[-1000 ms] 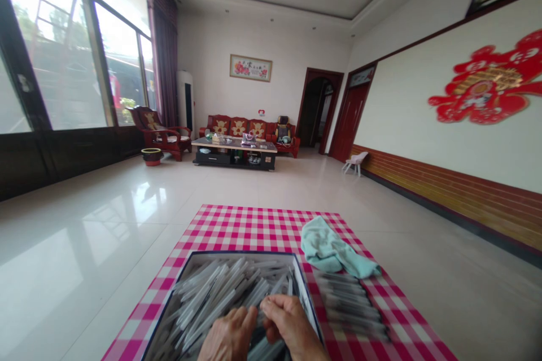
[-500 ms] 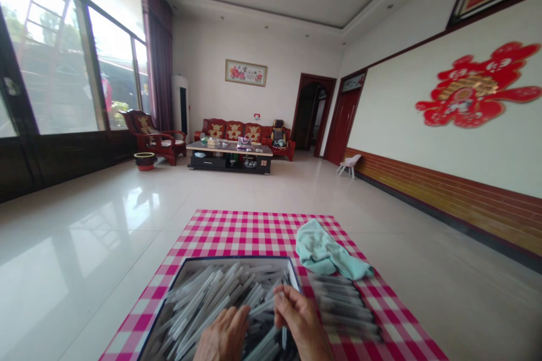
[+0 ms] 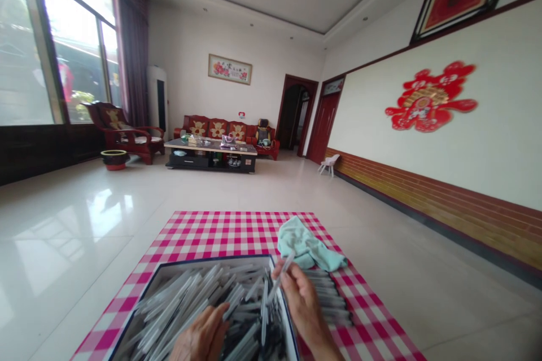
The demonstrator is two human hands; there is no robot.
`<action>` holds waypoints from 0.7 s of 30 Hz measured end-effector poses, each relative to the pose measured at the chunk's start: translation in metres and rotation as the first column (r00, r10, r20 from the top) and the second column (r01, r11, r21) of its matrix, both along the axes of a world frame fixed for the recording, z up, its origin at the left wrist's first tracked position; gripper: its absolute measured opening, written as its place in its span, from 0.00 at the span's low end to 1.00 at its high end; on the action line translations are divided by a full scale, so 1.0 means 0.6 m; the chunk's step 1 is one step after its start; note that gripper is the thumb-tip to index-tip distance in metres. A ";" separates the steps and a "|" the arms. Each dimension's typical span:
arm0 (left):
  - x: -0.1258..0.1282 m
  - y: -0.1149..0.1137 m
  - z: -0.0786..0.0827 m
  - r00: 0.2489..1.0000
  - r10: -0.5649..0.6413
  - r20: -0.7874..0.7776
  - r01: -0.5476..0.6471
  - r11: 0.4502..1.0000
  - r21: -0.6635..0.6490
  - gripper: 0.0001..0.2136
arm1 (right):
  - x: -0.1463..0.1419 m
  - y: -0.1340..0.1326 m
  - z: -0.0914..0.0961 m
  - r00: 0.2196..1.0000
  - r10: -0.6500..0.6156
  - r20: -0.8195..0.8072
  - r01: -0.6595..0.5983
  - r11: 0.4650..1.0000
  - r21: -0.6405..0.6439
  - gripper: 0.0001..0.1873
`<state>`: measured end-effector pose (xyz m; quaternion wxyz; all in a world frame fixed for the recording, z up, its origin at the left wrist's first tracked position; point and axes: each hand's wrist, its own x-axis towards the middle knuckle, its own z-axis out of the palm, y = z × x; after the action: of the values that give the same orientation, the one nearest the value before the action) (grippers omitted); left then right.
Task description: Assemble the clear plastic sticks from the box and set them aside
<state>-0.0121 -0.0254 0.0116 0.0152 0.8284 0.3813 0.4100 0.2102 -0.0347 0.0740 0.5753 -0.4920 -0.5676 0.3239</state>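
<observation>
A shallow box with a dark blue rim holds a heap of loose pens with clear, frosted barrels. Above its right edge, my right hand pinches one pen, tilted with its upper end away from me. My left hand rests low over the heap, fingers bent and close together. Pen barrels lie right at its fingertips; whether it grips one is hidden. To the right of the box, a row of pens lies side by side, partly behind my right hand.
A crumpled mint-green cloth lies beyond the row of pens. Everything stands on a table with a pink-and-white checked cover. Farther off are a coffee table, a wooden armchair and a small white chair.
The view has turned right, shifting the scene leftward. My right hand has moved away from my left and raised a pen to the box's right edge. The left hand stays over the heap.
</observation>
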 end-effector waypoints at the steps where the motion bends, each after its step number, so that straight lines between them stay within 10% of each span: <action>1: 0.000 0.001 -0.001 1.000 0.000 0.006 0.000 1.000 0.019 0.13 | 0.028 0.008 0.005 0.994 -0.050 0.095 0.047 0.999 0.027 0.18; 9: 0.007 -0.003 0.012 1.000 0.025 0.009 -0.025 1.000 -0.002 0.11 | 0.218 0.092 -0.041 0.609 -0.211 0.765 0.209 0.973 0.102 0.15; 21: 0.001 -0.002 0.003 0.997 0.083 -0.010 -0.083 0.992 -0.097 0.13 | 0.235 0.120 -0.080 0.367 -0.075 0.927 0.189 0.982 0.004 0.17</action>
<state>-0.0113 -0.0269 0.0134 0.0375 0.8113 0.4351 0.3887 0.3512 0.0371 0.0263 0.1594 -0.6613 -0.7326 -0.0236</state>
